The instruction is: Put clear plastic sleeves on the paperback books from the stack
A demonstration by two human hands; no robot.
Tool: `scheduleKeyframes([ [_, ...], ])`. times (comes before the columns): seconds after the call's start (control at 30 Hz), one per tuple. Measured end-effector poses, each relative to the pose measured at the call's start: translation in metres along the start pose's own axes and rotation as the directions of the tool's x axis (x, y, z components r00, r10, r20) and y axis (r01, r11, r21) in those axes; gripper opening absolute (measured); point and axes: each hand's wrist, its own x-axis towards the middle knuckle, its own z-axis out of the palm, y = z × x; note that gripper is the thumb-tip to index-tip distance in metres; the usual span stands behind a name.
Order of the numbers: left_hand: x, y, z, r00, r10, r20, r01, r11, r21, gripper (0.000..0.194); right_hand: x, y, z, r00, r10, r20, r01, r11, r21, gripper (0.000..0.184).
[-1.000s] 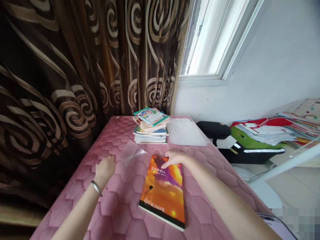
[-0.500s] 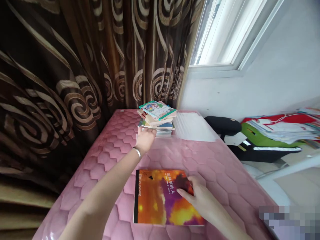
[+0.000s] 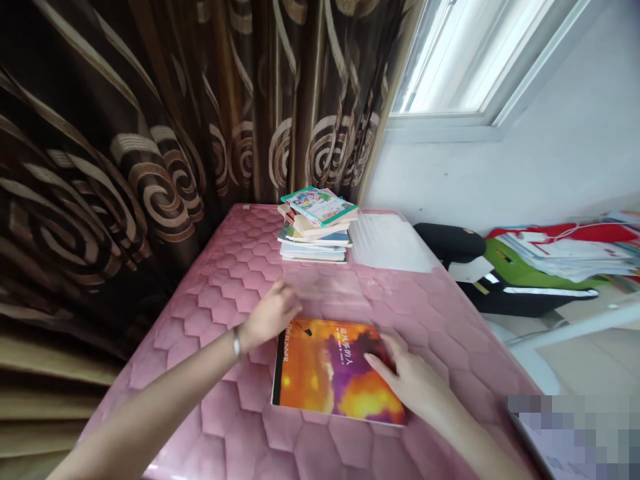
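Observation:
A paperback book (image 3: 335,377) with an orange and purple cover lies sideways on the pink quilted mattress (image 3: 240,427). My right hand (image 3: 413,377) grips its right edge, thumb on top of the cover. Just beyond the book is a clear plastic sheet (image 3: 330,290), faint and blurred. By the book's far left corner, my left hand (image 3: 273,312) has its fingers curled closed at the sheet's left edge; the pinch itself is smeared by motion.
A stack of books (image 3: 317,230) stands at the mattress's far end. Whitish plastic sheets (image 3: 393,243) lie right of it. Patterned curtains (image 3: 165,167) hang on the left. Past the right edge are a black armrest-like pad (image 3: 450,241) and piled papers (image 3: 560,250).
My right hand has turned the book a quarter turn onto its side. My left hand carried the clear sheet right, reached toward the stack, then came back to the book's far left corner.

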Motion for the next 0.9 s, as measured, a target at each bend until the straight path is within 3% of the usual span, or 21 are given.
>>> scheduleKeyframes([
  [0.07, -0.042, -0.012, -0.001, 0.975, -0.217, 0.047, 0.222, 0.964, -0.146, 0.01, 0.0, 0.0, 0.0, 1.0, -0.014, 0.004, 0.014, 1.0, -0.003, 0.058],
  [0.13, -0.082, -0.02, 0.001, 0.915, -0.394, 0.088, 0.401, 0.864, -0.305, 0.011, -0.001, -0.001, -0.002, 0.999, -0.026, 0.023, 0.027, 1.0, -0.013, 0.059],
  [0.23, -0.131, -0.019, 0.009, 0.873, -0.465, 0.147, 0.475, 0.741, -0.475, 0.025, -0.004, -0.005, -0.003, 0.998, -0.022, 0.059, 0.023, 1.0, -0.011, 0.061],
  [0.33, -0.157, -0.002, 0.021, 0.873, -0.468, 0.139, 0.472, 0.735, -0.487, 0.047, -0.011, -0.006, -0.004, 0.997, -0.017, 0.07, 0.015, 1.0, 0.023, 0.064],
  [0.43, -0.158, 0.016, 0.031, 0.893, -0.442, 0.086, 0.436, 0.801, -0.411, 0.064, -0.021, -0.006, -0.006, 0.998, -0.051, 0.048, 0.045, 0.993, 0.109, 0.061],
  [0.53, -0.148, 0.024, 0.038, 0.908, -0.419, -0.004, 0.398, 0.865, -0.304, 0.069, -0.03, -0.004, -0.01, 0.994, -0.089, 0.07, 0.074, 0.98, 0.187, 0.06],
  [0.73, -0.14, 0.023, 0.038, 0.881, -0.471, 0.044, 0.461, 0.834, -0.304, 0.065, -0.041, 0.0, -0.014, 0.982, -0.145, 0.123, 0.113, 0.965, 0.237, 0.088],
  [0.9, -0.139, 0.025, 0.035, 0.876, -0.48, 0.048, 0.471, 0.831, -0.297, 0.06, -0.039, 0.002, -0.008, 0.988, -0.129, 0.087, 0.099, 0.953, 0.286, 0.084],
])
